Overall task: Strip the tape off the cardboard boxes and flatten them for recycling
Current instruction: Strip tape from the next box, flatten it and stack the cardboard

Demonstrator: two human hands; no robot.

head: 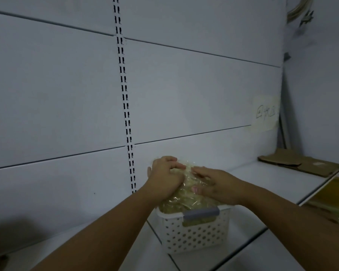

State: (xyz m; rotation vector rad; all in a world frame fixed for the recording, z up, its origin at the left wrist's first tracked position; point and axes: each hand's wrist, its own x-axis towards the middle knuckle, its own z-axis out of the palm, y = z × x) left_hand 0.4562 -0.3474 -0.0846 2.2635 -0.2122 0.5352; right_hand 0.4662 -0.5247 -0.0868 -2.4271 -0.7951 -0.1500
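Wad of crumpled tape (184,200): heaped in white perforated basket (196,235) on white shelf (262,178). Left hand (164,178) curls round its top; right hand (213,184) presses it, fingers fairly straight. Flattened cardboard (299,163): lies at the shelf's right end, long axis along the shelf. Slotted white back panel (67,94) behind.

A wad of crumpled tape (184,200) is heaped in a white basket (196,237) on a shelf (262,178) — the left hand (164,178) grips it, the right hand (213,185) presses it with spread fingers. Farther right on the shelf — well apart — lies flattened cardboard (301,163).
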